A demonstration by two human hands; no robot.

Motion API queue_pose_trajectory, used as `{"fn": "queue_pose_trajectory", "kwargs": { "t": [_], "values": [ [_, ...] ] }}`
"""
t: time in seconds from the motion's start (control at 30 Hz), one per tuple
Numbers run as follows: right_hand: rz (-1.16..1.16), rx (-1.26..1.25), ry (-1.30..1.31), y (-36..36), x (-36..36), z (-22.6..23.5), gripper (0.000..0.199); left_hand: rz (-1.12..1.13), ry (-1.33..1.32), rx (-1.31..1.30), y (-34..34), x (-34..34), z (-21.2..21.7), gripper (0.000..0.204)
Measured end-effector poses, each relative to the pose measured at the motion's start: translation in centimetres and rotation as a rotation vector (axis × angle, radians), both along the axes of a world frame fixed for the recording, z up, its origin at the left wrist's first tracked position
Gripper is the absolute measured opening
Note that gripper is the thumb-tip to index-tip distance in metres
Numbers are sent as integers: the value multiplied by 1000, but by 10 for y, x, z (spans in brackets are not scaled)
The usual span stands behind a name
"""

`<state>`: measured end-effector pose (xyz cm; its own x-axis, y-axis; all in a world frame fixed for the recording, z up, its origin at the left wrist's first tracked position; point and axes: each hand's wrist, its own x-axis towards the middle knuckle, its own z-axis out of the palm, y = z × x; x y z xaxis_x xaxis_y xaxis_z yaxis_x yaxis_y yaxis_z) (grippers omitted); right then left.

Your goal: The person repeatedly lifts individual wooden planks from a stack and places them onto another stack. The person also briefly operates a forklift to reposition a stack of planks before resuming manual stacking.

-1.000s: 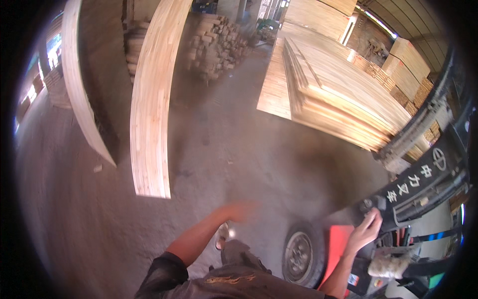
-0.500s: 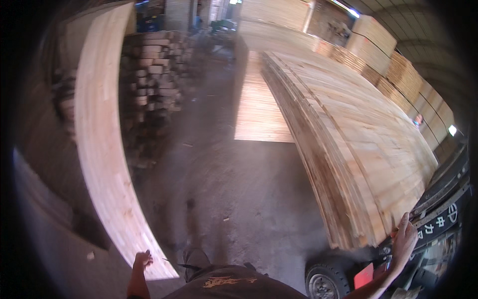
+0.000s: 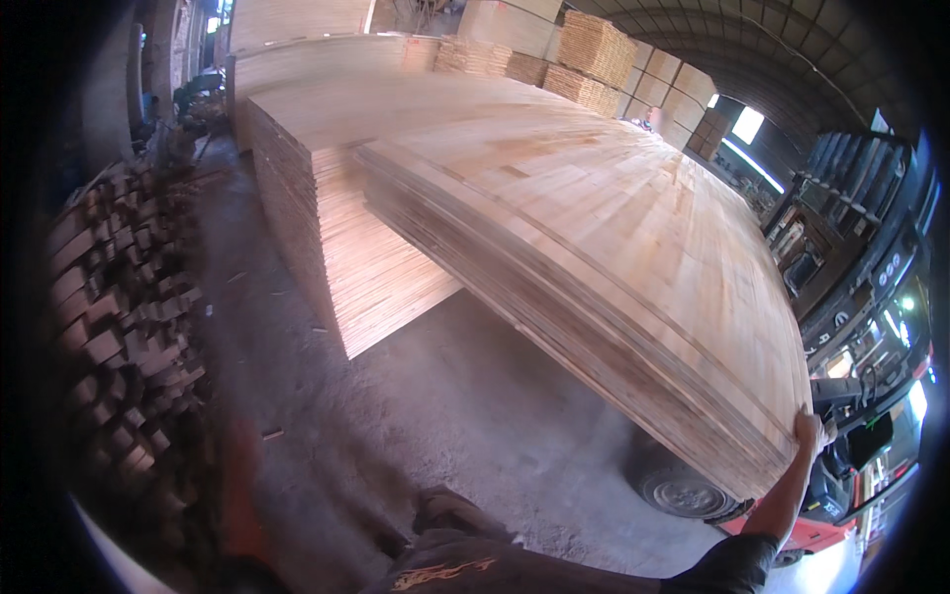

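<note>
At the near right corner of a stack of wide wooden panels [image 3: 633, 228], my right hand [image 3: 811, 433] is closed on the edge of a wooden panel; its fingertips are partly hidden. The panels are pale, with joined strips, and narrow boards run along the stack's near left edge. On the left, my left hand [image 3: 242, 445] is smeared by motion over the floor, so its fingers do not show. Nothing can be made out in it.
A forklift [image 3: 826, 515] with a wheel [image 3: 688, 492] stands at the right, beside the panels. Behind them is a taller panel stack [image 3: 386, 297]. Cut wood blocks [image 3: 119, 327] are heaped at the left. Strapped lumber bundles [image 3: 594, 59] rise at the back.
The view has swung right. The long narrow board held by my left hand has gone from the left side, and that hand is now blurred. My right hand remains at the panel corner.
</note>
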<state>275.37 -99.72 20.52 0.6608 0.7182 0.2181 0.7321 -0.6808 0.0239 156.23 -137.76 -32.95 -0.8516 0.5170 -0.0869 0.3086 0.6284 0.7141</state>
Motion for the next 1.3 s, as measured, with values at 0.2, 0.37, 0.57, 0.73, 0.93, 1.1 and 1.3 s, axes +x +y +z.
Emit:
{"fn": "queue_pose_trajectory", "kwargs": {
  "t": [0.2, 0.37, 0.57, 0.73, 0.93, 1.1, 1.3],
  "values": [
    [-71, 120, -317, 2, -55, -20, 72, -72, 86, -20, 177, -246, 75, 35],
    [-196, 25, -199, 16, -145, -23, 72, -14, 340, 113, 309, -320, 220, 37],
    [-230, -8, -161, 17, -242, -21, 71, -449, 401, 709, 532, -325, 381, 34],
    [-219, -18, -145, 30, -305, -23, 71, -593, -4, 604, 667, -259, 419, 53],
    [-199, -69, -151, 58, -343, -16, 70, -732, -672, 394, 742, -169, 440, 81],
    [-161, -112, -170, 96, -384, -6, 70, -749, -531, 453, 790, -117, 447, 85],
    [-124, -134, -186, 117, -452, 4, 69, -393, -767, 466, 807, -173, 466, 41]
  ]
}}
